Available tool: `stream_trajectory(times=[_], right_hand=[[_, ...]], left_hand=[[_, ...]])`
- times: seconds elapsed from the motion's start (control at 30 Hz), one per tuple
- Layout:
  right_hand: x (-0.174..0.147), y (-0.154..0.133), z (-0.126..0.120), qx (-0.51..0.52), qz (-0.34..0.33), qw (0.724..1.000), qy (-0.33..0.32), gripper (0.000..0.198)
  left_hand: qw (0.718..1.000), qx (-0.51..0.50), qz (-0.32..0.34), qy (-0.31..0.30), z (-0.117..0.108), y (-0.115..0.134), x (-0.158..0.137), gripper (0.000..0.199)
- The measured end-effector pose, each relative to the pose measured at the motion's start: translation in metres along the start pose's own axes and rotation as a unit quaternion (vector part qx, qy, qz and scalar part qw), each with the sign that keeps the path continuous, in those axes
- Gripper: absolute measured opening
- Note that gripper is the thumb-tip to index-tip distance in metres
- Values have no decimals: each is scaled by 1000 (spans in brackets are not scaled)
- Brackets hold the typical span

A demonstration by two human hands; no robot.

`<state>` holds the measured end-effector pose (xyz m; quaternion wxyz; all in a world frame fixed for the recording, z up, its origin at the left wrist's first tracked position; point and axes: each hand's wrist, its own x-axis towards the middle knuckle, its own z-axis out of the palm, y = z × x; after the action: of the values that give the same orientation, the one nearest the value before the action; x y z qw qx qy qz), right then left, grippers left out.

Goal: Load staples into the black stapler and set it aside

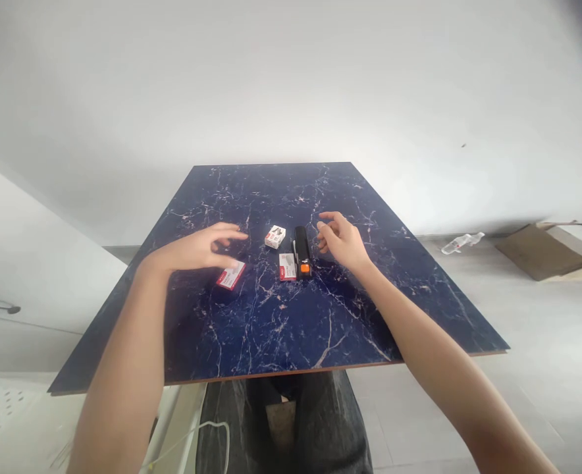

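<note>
My left hand [203, 247] hovers over the left part of the table with its fingers apart and nothing held. Just under its thumb lies a small red and white box [230, 276]; I cannot tell whether the thumb touches it. My right hand [341, 241] is to the right of a black stapler [301, 247] with an orange patch, its fingers loosely curled, apart and bare. Against the stapler's left side sits another red and white box [288, 266]. Farther back, between the hands, stands a small white box [275, 236] with red print.
The dark blue marbled table [281, 329] has its far edge near a white wall. On the floor to the right are an open cardboard box [530, 250] and a clear plastic piece [461, 243]. A white cable [212, 424] hangs below the near edge.
</note>
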<state>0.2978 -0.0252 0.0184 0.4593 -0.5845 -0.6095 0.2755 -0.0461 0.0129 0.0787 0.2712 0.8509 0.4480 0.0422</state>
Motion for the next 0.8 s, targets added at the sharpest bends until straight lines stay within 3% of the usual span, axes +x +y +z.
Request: stream_trajectory(times=[0.07, 0.13, 0.23, 0.37, 0.47, 0.57, 0.67, 0.8], right_hand=[[0, -1, 1, 9, -17, 999, 26, 36], [-1, -1, 3, 11, -35, 999, 31, 32], [-3, 0, 8, 30, -43, 998, 19, 33], [-1, 2, 12, 124, 3, 992, 20, 37], [3, 2, 10, 241, 51, 969, 29, 35], [5, -2, 3, 381, 99, 919, 11, 35], [4, -8, -6, 482, 126, 867, -28, 35], [1, -11, -13, 547, 132, 826, -19, 35]], left_hand=[[996, 10, -10, -92, -7, -14, -4, 73], [989, 26, -9, -142, -4, -19, -4, 75], [988, 36, -19, -149, 6, -18, 0, 80], [991, 30, -8, -129, 12, -14, 3, 85], [995, 55, -10, -86, 14, -5, 3, 74], [999, 40, 32, 19, 24, 14, 8, 65], [989, 31, 96, 107, 44, 32, 18, 65], [975, 80, 140, 154, 76, 42, 33, 68]])
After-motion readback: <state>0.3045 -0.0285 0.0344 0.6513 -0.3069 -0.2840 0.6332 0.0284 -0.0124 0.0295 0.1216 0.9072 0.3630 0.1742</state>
